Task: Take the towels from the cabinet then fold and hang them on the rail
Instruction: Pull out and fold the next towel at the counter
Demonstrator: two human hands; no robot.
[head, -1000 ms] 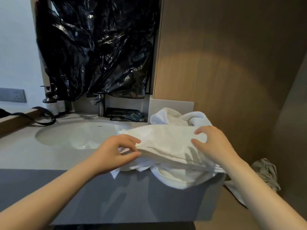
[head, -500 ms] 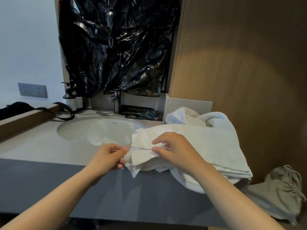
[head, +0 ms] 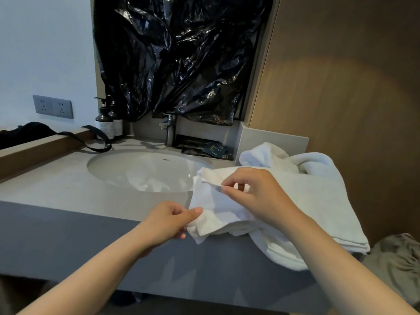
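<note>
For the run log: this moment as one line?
stage: folding | towel: on counter beside sink | left hand: pinches towel corner | right hand: pinches towel edge | rail: not in view

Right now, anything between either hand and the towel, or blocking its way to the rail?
Nothing stands between them: the left hand pinches the towel at its near corner, and the right hand pinches its upper edge. It lies on the towel pile. No rail is in view, so that path cannot be judged.
</note>
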